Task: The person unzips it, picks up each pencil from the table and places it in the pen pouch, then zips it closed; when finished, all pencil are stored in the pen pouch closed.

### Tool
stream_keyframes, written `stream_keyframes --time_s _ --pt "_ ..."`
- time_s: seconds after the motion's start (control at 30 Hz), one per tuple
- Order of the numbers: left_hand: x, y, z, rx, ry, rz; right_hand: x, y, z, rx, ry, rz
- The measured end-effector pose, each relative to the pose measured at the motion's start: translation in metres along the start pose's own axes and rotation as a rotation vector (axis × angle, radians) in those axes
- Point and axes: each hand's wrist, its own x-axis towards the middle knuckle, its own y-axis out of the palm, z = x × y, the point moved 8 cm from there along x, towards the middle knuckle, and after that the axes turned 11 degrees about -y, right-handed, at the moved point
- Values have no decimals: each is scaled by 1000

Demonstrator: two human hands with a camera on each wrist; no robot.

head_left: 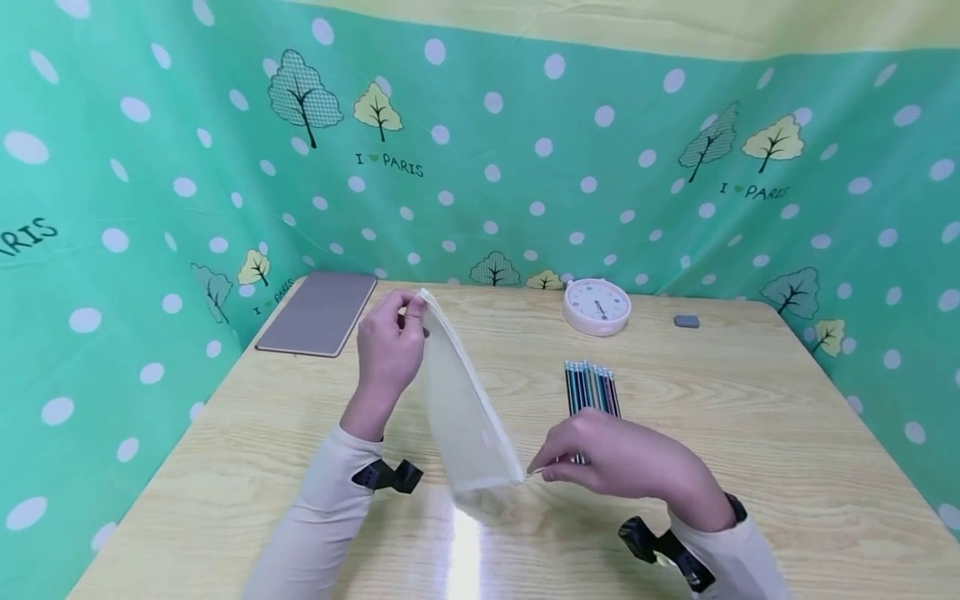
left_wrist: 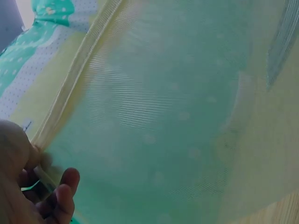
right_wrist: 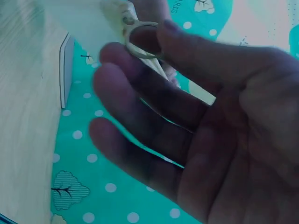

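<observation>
Delicately, the ring pull of the translucent zip pouch is pinched by the right hand at the pouch's near corner; if it were tugged askew, the zip could be jammed. The pouch is held tilted over the counter, its far corner gripped by the left hand; were that grip loosened, the zip could be left slack. Right of the pouch, the pencils, partly hidden, could be scattered by a low sweep. Beyond the pouch, less threatened, a notebook and clock are seen.
</observation>
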Motion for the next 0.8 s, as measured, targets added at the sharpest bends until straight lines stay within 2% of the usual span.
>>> stream_keyframes --time_s 0.1,0.3,0.4,0.57,0.7,0.8 --pt "-2 3 -2 -30 22 64 3 0 -3 6 8 -12" --pt "-3 11 -8 -95 90 163 10 -7 -10 -92 25 -179" --pt "-6 16 -12 -140 111 206 12 -3 -13 -128 51 -186" --pt "-12 24 -15 -168 120 264 19 2 -13 -186 27 -229" --pt "-20 35 -16 -103 60 343 20 -3 -12 -221 17 -333" --pt "-33 48 -17 61 -6 461 20 -7 -12 -243 32 -403"
